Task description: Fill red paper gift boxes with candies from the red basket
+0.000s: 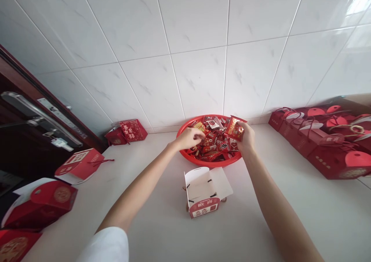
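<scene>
A round red tray [213, 163] full of wrapped sweets and snacks stands against the tiled wall. Over its left part is my left hand [189, 138], fingers curled; whether anything small is between them cannot be made out. My right hand [246, 136], at the tray's right edge, grips a red snack packet [235, 128] with gold print. In front of the tray, an open red and white box [203, 190] lies with its pale inside facing up and its flaps spread; nothing shows inside it.
Red gift boxes [315, 146] with cord handles stand in rows at the right. More red boxes [79, 165] are along the left, beside a dark door with a metal handle [43, 119]. White tiles [199, 80] rise behind the tray.
</scene>
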A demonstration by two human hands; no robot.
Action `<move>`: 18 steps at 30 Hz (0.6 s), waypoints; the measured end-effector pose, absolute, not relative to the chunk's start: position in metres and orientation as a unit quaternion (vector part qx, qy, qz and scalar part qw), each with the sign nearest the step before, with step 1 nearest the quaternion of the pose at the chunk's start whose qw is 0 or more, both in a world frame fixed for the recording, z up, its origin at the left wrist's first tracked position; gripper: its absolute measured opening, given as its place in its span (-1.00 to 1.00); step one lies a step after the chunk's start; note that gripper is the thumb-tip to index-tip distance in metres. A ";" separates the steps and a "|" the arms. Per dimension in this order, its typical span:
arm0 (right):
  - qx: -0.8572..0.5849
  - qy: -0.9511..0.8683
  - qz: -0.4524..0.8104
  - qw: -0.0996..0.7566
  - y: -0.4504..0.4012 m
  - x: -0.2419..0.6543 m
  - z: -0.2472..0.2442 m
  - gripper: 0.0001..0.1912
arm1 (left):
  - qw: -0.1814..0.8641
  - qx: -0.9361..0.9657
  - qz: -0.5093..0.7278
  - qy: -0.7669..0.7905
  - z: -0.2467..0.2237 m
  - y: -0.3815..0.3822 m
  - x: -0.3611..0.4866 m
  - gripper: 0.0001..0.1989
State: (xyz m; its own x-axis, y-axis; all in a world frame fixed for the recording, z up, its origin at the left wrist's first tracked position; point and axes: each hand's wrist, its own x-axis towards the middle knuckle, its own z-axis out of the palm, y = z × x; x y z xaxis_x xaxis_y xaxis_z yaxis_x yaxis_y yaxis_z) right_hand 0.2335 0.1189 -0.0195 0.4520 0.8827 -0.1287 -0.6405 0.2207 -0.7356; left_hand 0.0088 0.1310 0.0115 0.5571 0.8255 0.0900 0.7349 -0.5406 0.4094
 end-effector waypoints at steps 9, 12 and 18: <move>-0.377 -0.180 0.513 0.750 0.120 0.237 -0.022 -0.88 | 0.075 0.856 -0.252 0.445 0.010 0.110 0.056 -0.68; -0.376 -0.183 0.511 0.751 0.120 0.237 -0.024 -0.86 | 0.072 0.848 -0.267 0.453 0.010 0.108 0.058 -0.57; -0.374 -0.177 0.510 0.754 0.115 0.234 -0.020 -0.88 | 0.083 0.827 -0.279 0.481 0.009 0.108 0.064 -0.61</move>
